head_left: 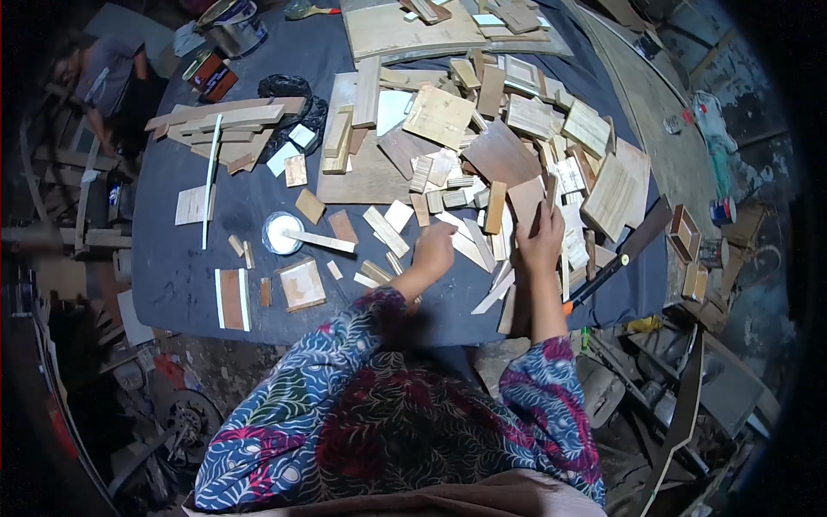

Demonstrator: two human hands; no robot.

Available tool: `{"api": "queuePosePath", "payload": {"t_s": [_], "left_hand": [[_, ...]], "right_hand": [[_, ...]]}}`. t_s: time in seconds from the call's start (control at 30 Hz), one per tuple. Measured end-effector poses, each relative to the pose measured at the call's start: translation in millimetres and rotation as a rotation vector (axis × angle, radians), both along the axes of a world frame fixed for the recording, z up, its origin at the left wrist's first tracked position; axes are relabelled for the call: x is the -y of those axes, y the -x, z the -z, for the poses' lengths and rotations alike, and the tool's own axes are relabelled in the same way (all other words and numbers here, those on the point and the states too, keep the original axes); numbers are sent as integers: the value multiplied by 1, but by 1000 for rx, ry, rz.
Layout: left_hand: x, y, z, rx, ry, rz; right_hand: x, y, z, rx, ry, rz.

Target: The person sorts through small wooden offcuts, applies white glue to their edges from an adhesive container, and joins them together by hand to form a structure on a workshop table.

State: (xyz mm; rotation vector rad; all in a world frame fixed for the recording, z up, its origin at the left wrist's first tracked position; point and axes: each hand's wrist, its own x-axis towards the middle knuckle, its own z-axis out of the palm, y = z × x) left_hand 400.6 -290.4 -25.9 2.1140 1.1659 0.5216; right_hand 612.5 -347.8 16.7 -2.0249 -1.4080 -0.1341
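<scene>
My left hand (433, 252) is closed, with its fingertips curled beside small wood offcuts near the middle of the table; whether anything is in them is hidden. Farther right, my right hand (541, 241) has its fingers and thumb around the lower part of a flat brown wood piece (525, 202) at the pile's front edge. Around it lie light wooden blocks (495, 208), a dark brown board (502, 155) and pale strips (465, 239). A square light board (439, 118) rests on top of the pile.
A jar of white paste (282, 233) with a wooden stick (319, 240) across it stands left. A handsaw (633, 246) lies at the right edge. Paint cans (233, 30) and a black plastic bag (297, 112) sit behind. Another person (108, 77) is far left.
</scene>
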Motion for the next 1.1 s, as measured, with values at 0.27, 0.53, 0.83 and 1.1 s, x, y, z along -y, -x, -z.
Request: {"api": "queuePosePath", "payload": {"t_s": [0.27, 0.53, 0.83, 1.1], "left_hand": [[-26, -11, -22, -529, -400, 333], [-42, 18, -60, -310, -290, 356], [-54, 71, -136, -114, -277, 59], [-42, 92, -133, 336, 855, -432]], "right_hand": [[30, -23, -4, 42, -133, 63], [114, 29, 13, -352, -200, 241], [117, 67, 13, -404, -188, 142], [61, 91, -10, -523, -265, 25]]}}
